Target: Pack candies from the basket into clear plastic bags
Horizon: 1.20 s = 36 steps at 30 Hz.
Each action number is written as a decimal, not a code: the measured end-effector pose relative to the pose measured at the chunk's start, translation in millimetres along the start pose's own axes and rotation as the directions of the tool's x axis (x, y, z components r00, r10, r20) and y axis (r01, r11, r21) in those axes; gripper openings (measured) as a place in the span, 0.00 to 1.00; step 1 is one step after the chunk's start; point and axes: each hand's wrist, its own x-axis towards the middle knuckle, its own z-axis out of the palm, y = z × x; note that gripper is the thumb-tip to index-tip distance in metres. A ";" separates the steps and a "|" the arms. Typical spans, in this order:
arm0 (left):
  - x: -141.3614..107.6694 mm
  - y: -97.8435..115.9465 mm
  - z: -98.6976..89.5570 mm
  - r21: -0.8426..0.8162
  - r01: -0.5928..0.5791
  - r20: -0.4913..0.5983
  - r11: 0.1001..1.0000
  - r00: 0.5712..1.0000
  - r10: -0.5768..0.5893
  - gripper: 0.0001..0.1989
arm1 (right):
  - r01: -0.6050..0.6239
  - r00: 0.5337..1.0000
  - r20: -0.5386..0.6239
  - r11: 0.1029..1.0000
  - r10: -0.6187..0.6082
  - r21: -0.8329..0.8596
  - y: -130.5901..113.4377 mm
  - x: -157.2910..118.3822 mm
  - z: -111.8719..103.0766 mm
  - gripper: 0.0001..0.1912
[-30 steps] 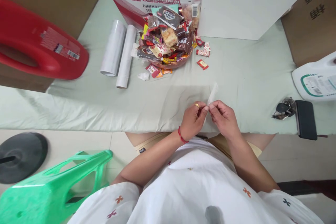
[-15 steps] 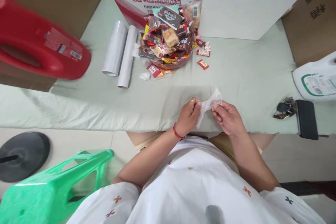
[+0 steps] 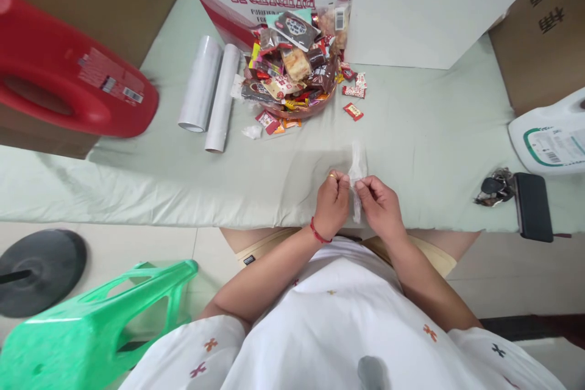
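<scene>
Between my two hands, near the table's front edge, is a thin, whitish see-through piece of plastic film (image 3: pixel 358 161), stretched lengthwise away from me. My left hand (image 3: pixel 333 201) pinches its left side, fingers curled, with a ring and a red bracelet on that arm. My right hand (image 3: pixel 378 204) pinches the film from the right, thumb and forefinger pressed together. The two hands are close, almost touching at the film. Its far end sticks up past my fingertips and its near end hangs below them. Whether anything is wrapped inside the film I cannot tell.
Beyond my hands stands a heaped bowl of wrapped snacks (image 3: pixel 297 113), with loose candies (image 3: pixel 353 111) beside it. Two white rolls (image 3: pixel 222 100) lie left. A red jug (image 3: pixel 77 73), white bottle (image 3: pixel 553 134), keys (image 3: pixel 494 187), phone (image 3: pixel 534 207) and green stool (image 3: pixel 59 341) surround the space.
My right hand has moved left, closer to my left hand. The film has turned from slanting to running straight away from me and looks narrower.
</scene>
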 end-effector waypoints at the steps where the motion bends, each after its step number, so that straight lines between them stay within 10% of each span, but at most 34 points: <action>1: 1.0 -1.4 -0.1 -0.004 -0.004 0.005 1.000 1.000 0.004 0.14 | -0.013 1.000 0.014 1.000 0.013 0.014 0.8 0.5 -2.3 0.18; 20: -4.3 -0.5 1.1 -0.084 0.126 0.264 0.989 0.959 -0.100 0.22 | -0.023 0.997 -0.077 1.000 0.023 0.003 5.3 -1.1 -11.4 0.16; 27: 8.4 4.8 -15.6 -0.302 0.352 0.564 0.886 0.815 -0.131 0.25 | -0.307 0.951 0.130 0.890 0.279 0.337 2.4 9.8 -25.3 0.24; 36: 7.5 0.5 -10.6 -0.350 0.299 0.319 0.888 0.929 -0.187 0.25 | -0.223 0.968 0.154 0.960 0.198 0.171 -0.1 0.4 -20.5 0.27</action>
